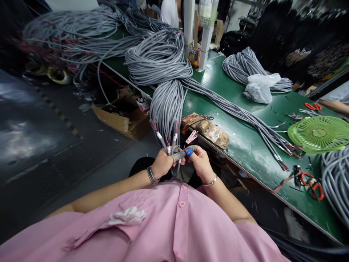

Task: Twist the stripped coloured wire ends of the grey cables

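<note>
A thick bundle of grey cables [167, 102] hangs over the table edge toward my lap. Several stripped cable ends, with white bands and thin red, blue and orange wires, stick up around my left hand [163, 162], which is closed on them. My right hand [200, 163] is closed in a pinch close against the left fingertips, at a thin wire end. Finger covers wrap some fingertips, grey on both hands and blue on the right thumb. Just past the right hand, a pink clothes peg [191, 137] sits at the table edge. The exact pinch point is partly hidden by the fingers.
The green table [215, 83] carries large cable coils [158, 58], a taped brown block [209, 131], a green fan [319, 134], orange-handled scissors [312, 185] and a plastic bag [260, 89]. A cardboard box [122, 116] stands on the floor at left. Another person's arm [335, 106] shows at right.
</note>
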`<action>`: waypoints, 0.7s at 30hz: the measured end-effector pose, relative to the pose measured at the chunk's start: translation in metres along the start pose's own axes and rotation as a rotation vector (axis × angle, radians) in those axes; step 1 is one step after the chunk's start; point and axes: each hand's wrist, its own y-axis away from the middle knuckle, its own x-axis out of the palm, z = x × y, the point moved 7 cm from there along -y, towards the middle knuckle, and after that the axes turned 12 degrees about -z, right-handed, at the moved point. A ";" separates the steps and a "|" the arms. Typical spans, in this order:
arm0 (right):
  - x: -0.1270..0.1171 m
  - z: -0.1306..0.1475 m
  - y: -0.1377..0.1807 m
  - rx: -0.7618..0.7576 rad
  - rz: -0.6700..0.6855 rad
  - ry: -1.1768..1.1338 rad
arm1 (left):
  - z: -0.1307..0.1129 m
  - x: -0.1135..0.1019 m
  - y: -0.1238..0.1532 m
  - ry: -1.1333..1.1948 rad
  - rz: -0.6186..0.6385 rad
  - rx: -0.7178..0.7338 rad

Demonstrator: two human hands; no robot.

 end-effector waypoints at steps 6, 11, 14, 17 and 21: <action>0.000 -0.006 0.000 0.027 -0.032 -0.078 | -0.004 -0.002 0.000 0.086 -0.088 -0.017; -0.003 -0.011 -0.002 0.040 -0.035 -0.087 | -0.005 -0.002 -0.001 0.118 -0.105 -0.024; 0.001 -0.008 -0.003 0.055 0.019 -0.080 | -0.005 -0.002 -0.002 0.086 -0.092 -0.008; 0.006 -0.002 -0.007 0.034 0.063 -0.037 | -0.001 -0.002 -0.002 0.037 -0.064 -0.005; 0.009 0.002 -0.010 0.011 0.065 0.020 | 0.004 -0.002 -0.002 -0.013 -0.041 -0.020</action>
